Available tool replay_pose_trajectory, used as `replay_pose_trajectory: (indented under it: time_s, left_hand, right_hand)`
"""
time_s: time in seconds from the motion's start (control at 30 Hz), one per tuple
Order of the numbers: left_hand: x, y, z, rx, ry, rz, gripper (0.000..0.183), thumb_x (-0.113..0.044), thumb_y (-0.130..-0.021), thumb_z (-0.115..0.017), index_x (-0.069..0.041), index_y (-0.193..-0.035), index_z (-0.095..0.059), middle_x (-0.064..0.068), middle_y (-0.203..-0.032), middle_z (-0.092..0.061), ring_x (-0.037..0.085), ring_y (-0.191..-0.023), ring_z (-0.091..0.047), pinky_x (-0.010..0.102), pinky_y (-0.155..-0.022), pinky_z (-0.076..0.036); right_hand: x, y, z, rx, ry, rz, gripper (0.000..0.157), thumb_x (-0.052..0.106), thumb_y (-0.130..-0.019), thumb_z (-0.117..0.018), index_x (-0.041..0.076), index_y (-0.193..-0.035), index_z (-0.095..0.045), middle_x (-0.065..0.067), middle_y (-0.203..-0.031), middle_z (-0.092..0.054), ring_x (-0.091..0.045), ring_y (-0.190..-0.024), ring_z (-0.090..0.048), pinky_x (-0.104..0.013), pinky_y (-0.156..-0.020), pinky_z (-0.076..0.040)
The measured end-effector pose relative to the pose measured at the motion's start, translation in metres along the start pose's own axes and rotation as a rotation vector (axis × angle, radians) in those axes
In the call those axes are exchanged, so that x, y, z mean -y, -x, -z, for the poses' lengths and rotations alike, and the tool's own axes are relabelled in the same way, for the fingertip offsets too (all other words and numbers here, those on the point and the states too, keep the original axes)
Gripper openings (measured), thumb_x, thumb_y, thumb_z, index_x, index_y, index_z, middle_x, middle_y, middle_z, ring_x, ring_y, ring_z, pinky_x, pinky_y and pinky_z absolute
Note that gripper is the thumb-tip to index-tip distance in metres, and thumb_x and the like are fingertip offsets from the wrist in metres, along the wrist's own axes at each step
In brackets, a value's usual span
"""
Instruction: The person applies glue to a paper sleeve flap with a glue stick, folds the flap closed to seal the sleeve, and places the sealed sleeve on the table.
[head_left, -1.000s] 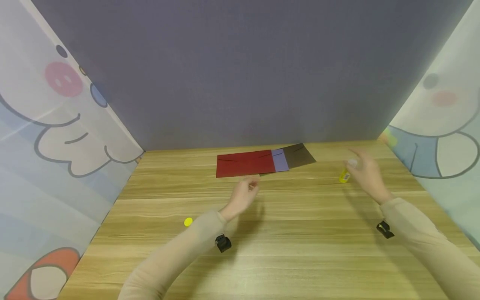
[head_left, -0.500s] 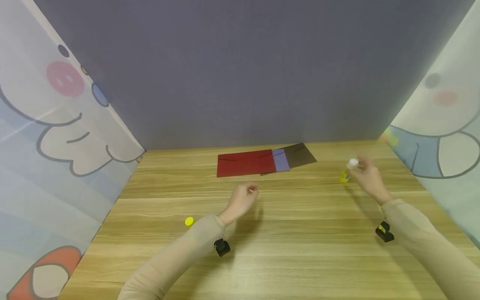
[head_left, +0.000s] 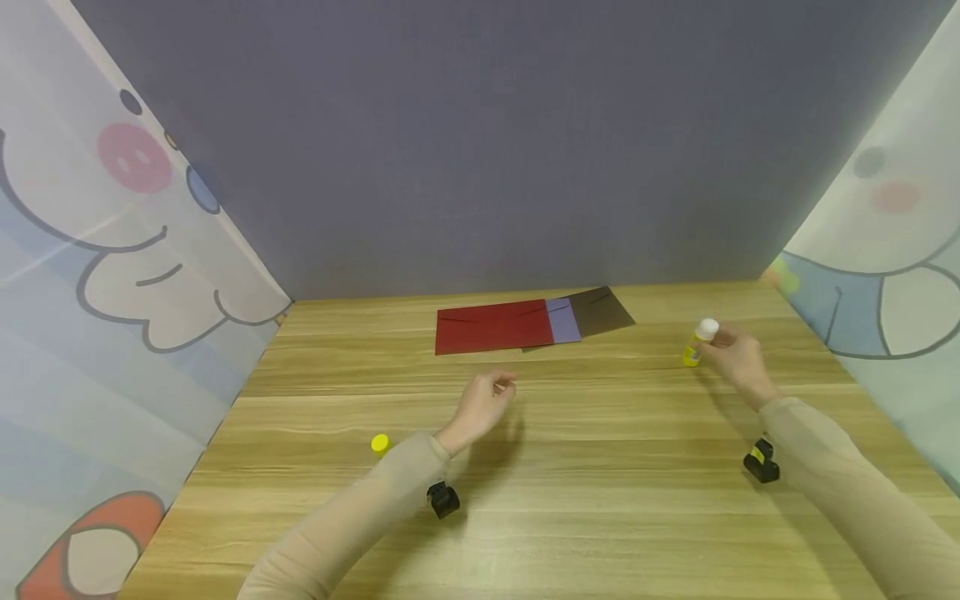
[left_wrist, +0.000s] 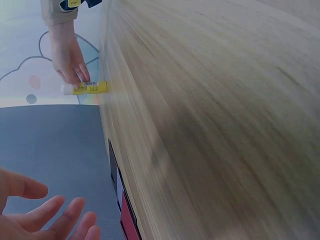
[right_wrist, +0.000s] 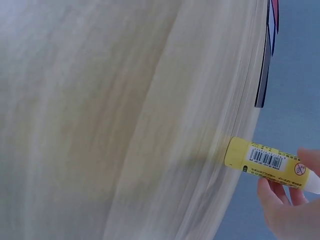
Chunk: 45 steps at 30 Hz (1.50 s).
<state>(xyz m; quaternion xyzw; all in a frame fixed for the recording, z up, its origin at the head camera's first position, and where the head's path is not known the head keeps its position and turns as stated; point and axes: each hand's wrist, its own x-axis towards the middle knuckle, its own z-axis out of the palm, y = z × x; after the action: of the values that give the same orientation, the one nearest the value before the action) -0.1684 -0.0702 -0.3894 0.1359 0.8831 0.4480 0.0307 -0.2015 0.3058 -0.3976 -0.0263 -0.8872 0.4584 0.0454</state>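
Note:
At the right of the table, my right hand (head_left: 735,362) pinches a yellow glue stick (head_left: 693,350) between thumb and fingers. The stick stands upright with its white end on top and its yellow base down at the wood. A barcode label shows on its side in the right wrist view, where the thumb (right_wrist: 311,159) lies against the upper part. My left hand (head_left: 480,402) hovers over the middle of the table, fingers loosely bent around nothing. In front of it lie a red envelope (head_left: 491,327), a lilac envelope (head_left: 564,322) and a dark brown envelope (head_left: 602,310), overlapping.
A small round yellow cap (head_left: 380,444) stands on the wooden table (head_left: 585,500), left of my left forearm. A grey panel (head_left: 517,150) rises along the far edge, and cartoon-printed curtains (head_left: 150,283) hang at both sides.
My right hand has closed its fingers on the glue stick, from loosely spread around it. The left hand stays nearly in place.

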Motion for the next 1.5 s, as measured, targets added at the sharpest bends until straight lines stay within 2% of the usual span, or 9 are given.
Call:
replay_pose_trajectory:
  time_s: [0.13,0.3,0.37,0.57,0.7,0.83,1.0,1.17,1.5]
  left_hand:
    - [0.007,-0.001,-0.002,-0.002,0.02,-0.058,0.028,-0.009,-0.087,-0.047,0.003,-0.109,-0.059,0.011,-0.096,-0.062,0.016,-0.076,-0.056,0.024,-0.061,-0.048]
    - [0.003,0.001,-0.002,0.007,0.013,-0.01,0.027,-0.007,-0.087,-0.048,0.004,-0.109,-0.058,0.013,-0.099,-0.061,0.021,-0.081,-0.057,0.027,-0.067,-0.048]
    - [0.003,0.001,-0.003,0.007,0.001,0.002,0.027,-0.006,-0.088,-0.047,0.004,-0.11,-0.058,0.014,-0.101,-0.061,0.022,-0.083,-0.057,0.027,-0.067,-0.048]
    - [0.003,0.004,-0.002,0.014,0.009,0.011,0.027,-0.007,-0.089,-0.046,0.002,-0.111,-0.058,0.015,-0.104,-0.059,0.023,-0.085,-0.056,0.03,-0.069,-0.048]
    - [0.003,0.005,-0.001,0.012,0.015,0.003,0.026,-0.007,-0.089,-0.047,0.002,-0.11,-0.058,0.015,-0.104,-0.059,0.023,-0.085,-0.056,0.031,-0.07,-0.048]
    - [0.002,0.007,0.0,0.01,0.013,0.001,0.026,-0.008,-0.089,-0.047,0.002,-0.11,-0.059,0.012,-0.102,-0.06,0.023,-0.086,-0.056,0.031,-0.071,-0.048]
    - [0.0,0.008,0.001,0.007,0.025,0.005,0.026,-0.008,-0.09,-0.047,0.002,-0.11,-0.059,0.013,-0.103,-0.06,0.024,-0.087,-0.056,0.031,-0.071,-0.048]
    - [-0.004,0.009,0.0,-0.003,0.038,-0.004,0.025,-0.008,-0.089,-0.048,0.002,-0.11,-0.059,0.013,-0.104,-0.06,0.024,-0.087,-0.057,0.03,-0.07,-0.048]
    - [-0.009,0.008,-0.005,-0.027,0.074,-0.055,0.024,-0.006,-0.088,-0.05,0.002,-0.107,-0.06,0.012,-0.099,-0.062,0.022,-0.086,-0.057,0.027,-0.071,-0.048]
  right_hand:
    - [0.0,0.0,0.0,-0.03,0.012,-0.025,0.049,0.021,-0.089,-0.05,-0.013,-0.122,-0.04,-0.034,-0.116,-0.047,-0.026,-0.097,-0.048,-0.027,-0.076,-0.045]
    - [-0.002,0.001,0.0,-0.023,-0.023,-0.052,0.051,0.024,-0.09,-0.048,-0.014,-0.123,-0.039,-0.034,-0.118,-0.044,-0.032,-0.103,-0.044,-0.043,-0.084,-0.042]
    - [-0.003,0.001,0.0,-0.039,-0.031,-0.064,0.053,0.026,-0.09,-0.049,-0.014,-0.123,-0.039,-0.03,-0.114,-0.048,-0.024,-0.098,-0.048,-0.036,-0.081,-0.045]
    - [0.002,0.002,0.002,-0.09,-0.159,-0.083,0.05,0.03,-0.087,-0.055,-0.007,-0.119,-0.046,0.02,-0.08,-0.053,0.01,-0.072,-0.047,-0.009,-0.064,-0.043]
    - [0.012,0.005,0.002,-0.035,-0.241,-0.092,0.045,0.031,-0.086,-0.056,-0.003,-0.114,-0.047,0.03,-0.076,-0.051,0.011,-0.073,-0.052,-0.009,-0.068,-0.043]
    - [0.021,0.007,-0.001,0.025,-0.231,-0.077,0.057,0.036,-0.086,-0.055,-0.007,-0.121,-0.042,0.015,-0.092,-0.057,0.009,-0.078,-0.053,-0.017,-0.077,-0.046]
    - [0.019,0.004,-0.012,0.052,-0.352,-0.043,0.046,0.032,-0.082,-0.062,0.001,-0.114,-0.052,0.001,-0.105,-0.06,0.001,-0.082,-0.058,-0.024,-0.081,-0.047]
    - [0.042,0.014,-0.02,0.114,-0.312,-0.041,0.061,0.036,-0.084,-0.058,-0.006,-0.125,-0.04,-0.022,-0.124,-0.047,-0.003,-0.087,-0.056,-0.049,-0.094,-0.035]
    - [-0.006,-0.016,-0.059,0.14,-0.528,-0.057,0.058,0.032,-0.079,-0.066,0.006,-0.126,-0.045,-0.01,-0.122,-0.051,-0.013,-0.1,-0.058,-0.023,-0.081,-0.047]
